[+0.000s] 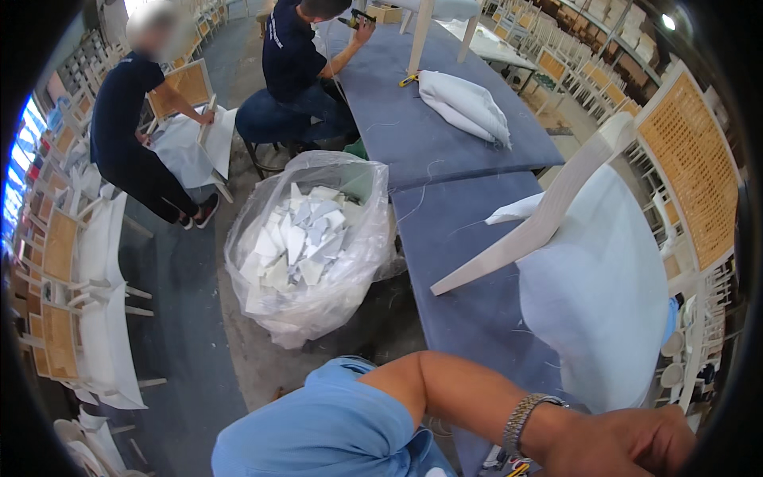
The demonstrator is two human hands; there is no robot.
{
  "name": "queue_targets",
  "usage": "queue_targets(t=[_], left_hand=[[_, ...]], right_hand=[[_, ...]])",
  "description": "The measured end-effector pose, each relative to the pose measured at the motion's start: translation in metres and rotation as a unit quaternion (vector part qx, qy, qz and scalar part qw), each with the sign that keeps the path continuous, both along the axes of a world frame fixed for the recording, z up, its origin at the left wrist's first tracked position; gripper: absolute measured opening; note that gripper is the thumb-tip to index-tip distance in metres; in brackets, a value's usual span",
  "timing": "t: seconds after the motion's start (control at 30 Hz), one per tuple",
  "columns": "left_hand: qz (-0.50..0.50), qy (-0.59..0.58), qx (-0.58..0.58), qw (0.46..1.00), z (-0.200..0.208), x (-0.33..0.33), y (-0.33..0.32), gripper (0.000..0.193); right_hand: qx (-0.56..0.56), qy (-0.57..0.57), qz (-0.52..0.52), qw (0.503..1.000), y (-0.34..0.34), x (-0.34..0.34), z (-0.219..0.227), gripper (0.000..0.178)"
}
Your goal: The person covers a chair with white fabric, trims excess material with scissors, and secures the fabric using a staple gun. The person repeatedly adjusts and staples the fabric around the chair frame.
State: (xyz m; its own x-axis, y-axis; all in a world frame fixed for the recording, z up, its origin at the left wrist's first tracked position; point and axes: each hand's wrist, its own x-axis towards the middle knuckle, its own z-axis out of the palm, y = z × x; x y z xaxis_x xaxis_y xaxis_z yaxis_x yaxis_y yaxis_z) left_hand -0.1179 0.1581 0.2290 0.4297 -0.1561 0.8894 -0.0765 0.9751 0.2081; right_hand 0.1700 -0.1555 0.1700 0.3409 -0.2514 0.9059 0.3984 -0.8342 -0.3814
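My left hand, with a metal-band watch at the wrist, reaches across to the lower right edge of the view. Its fingers look curled and closed, and what they hold, if anything, is hidden below the hand. Right beside it a chair rests tipped on the grey-blue table. Pale blue-white fabric spreads over its seat and hangs loose. A whitewashed wooden leg points toward the left, and the woven cane back stands at the right. My right hand is out of view.
A clear plastic bag full of white and grey offcuts stands left of the table. Farther along lie folded fabric and a yellow cutter. One person sits holding a power tool; another bends over a chair. Chairs line the left.
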Motion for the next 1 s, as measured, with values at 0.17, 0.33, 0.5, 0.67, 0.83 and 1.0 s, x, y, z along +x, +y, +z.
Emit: queue_targets(t=[0.17, 0.33, 0.5, 0.67, 0.83, 1.0], left_hand=[[0.028, -0.042, 0.012, 0.999, -0.004, -0.005, 0.002, 0.032], [0.102, -0.045, 0.049, 0.993, -0.012, -0.008, 0.015, 0.030], [0.525, -0.053, 0.140, 0.838, -0.055, -0.001, 0.093, 0.029], [0.948, 0.070, 0.173, 0.257, -0.035, 0.054, 0.200, 0.063], [0.822, 0.219, 0.269, 0.452, -0.035, 0.125, 0.227, 0.069], [0.685, 0.407, 0.278, 0.537, -0.030, 0.112, 0.215, 0.055]], right_hand=[[-0.005, -0.024, 0.004, 1.000, 0.001, 0.002, 0.000, 0.060], [0.008, -0.007, 0.008, 1.000, 0.002, 0.003, -0.003, 0.057], [0.025, -0.011, 0.011, 1.000, -0.003, 0.010, -0.008, 0.054], [0.033, 0.003, 0.003, 0.999, 0.000, 0.018, -0.009, 0.055], [0.019, -0.023, 0.001, 1.000, -0.003, 0.010, -0.011, 0.054], [0.051, -0.041, 0.106, 0.992, 0.004, 0.008, -0.018, 0.051]])
